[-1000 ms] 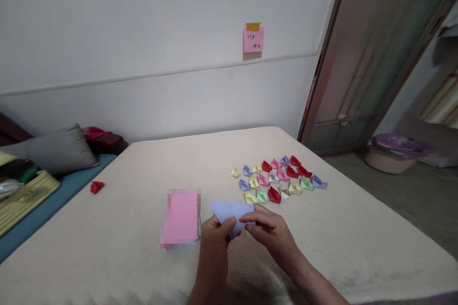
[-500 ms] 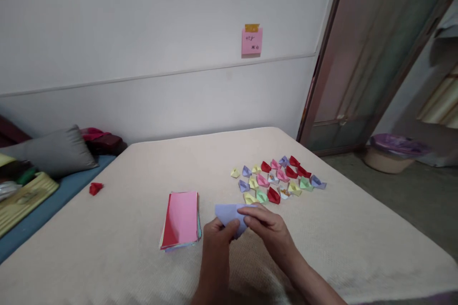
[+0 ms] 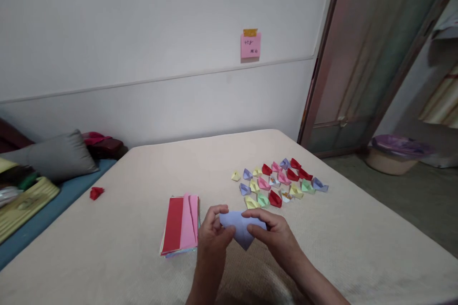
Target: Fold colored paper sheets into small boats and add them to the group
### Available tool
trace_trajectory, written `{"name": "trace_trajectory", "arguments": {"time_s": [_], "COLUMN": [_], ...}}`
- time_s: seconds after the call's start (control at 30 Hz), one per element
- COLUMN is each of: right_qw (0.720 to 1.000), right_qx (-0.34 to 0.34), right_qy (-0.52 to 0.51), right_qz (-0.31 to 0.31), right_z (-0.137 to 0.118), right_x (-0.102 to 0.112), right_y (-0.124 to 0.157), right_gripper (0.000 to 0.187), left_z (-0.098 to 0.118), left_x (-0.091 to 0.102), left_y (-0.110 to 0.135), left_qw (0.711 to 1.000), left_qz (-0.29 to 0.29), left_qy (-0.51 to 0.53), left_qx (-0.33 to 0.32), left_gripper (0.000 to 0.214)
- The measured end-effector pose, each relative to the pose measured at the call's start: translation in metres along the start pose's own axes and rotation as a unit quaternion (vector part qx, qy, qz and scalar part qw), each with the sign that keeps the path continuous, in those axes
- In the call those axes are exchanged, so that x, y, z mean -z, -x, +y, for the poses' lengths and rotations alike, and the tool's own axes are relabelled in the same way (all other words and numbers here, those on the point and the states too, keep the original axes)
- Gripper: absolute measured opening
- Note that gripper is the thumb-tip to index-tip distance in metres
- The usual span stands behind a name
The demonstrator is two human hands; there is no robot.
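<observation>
Both my hands hold a lilac sheet of paper (image 3: 240, 228) folded into a downward-pointing triangle, low over the cream bed cover (image 3: 150, 176). My left hand (image 3: 212, 237) pinches its left corner between thumb and fingers. My right hand (image 3: 274, 238) grips its right side, fingers curled over the top edge. Just left of my hands lies a stack of coloured paper (image 3: 181, 224) with red and pink sheets on top. Beyond my hands sits a cluster of several small folded paper boats (image 3: 279, 182) in red, pink, yellow, green and lilac.
A lone red folded piece (image 3: 96, 193) lies at the bed's left edge. A grey pillow (image 3: 57, 156) and clutter sit on a blue mat at far left. A pink sticky note (image 3: 250, 45) hangs on the wall. A door (image 3: 368, 57) and a basin (image 3: 395, 152) are at right.
The lilac paper has turned from a flat wide shape into a triangle pointing down. The pink top sheet of the stack has shifted, showing red beneath. The view has tilted slightly.
</observation>
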State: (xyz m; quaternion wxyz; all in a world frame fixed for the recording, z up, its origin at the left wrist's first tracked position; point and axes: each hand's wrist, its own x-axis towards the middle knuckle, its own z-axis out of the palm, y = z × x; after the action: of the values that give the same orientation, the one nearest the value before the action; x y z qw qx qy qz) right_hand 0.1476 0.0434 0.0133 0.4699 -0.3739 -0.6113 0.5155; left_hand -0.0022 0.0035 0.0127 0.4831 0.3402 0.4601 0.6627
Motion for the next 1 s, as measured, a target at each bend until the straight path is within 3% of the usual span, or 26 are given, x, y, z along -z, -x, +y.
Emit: {"name": "trace_trajectory", "arguments": {"time_s": [0.13, 0.3, 0.63, 0.83, 1.0], "right_qw": [1.0, 0.999, 1.0, 0.999, 0.999], "right_qx": [0.015, 0.03, 0.0, 0.011, 0.007], "right_qy": [-0.002, 0.036, 0.013, 0.03, 0.032], "right_qz": [-0.006, 0.002, 0.012, -0.006, -0.018], "right_z": [0.0012, -0.0017, -0.0045, -0.0009, 0.0027], "right_x": [-0.0003, 0.0003, -0.0005, 0.0005, -0.0014], "right_y": [-0.0005, -0.0008, 0.0001, -0.0007, -0.0009], "right_gripper": [0.02, 0.016, 0.016, 0.017, 0.017], "left_z": [0.0008, 0.0016, 0.0009, 0.0009, 0.0005], "left_x": [0.0019, 0.0035, 0.0062, 0.0087, 0.0102], "left_y": [-0.0004, -0.0006, -0.0042, -0.0056, -0.0054], "left_qw": [0.998, 0.995, 0.995, 0.999, 0.999], "left_qz": [0.026, 0.024, 0.006, 0.01, 0.006], "left_qy": [-0.03, -0.073, 0.086, 0.032, -0.04], "left_qx": [-0.053, -0.067, 0.051, 0.042, -0.003], "left_gripper": [0.025, 0.015, 0.029, 0.026, 0.013]}}
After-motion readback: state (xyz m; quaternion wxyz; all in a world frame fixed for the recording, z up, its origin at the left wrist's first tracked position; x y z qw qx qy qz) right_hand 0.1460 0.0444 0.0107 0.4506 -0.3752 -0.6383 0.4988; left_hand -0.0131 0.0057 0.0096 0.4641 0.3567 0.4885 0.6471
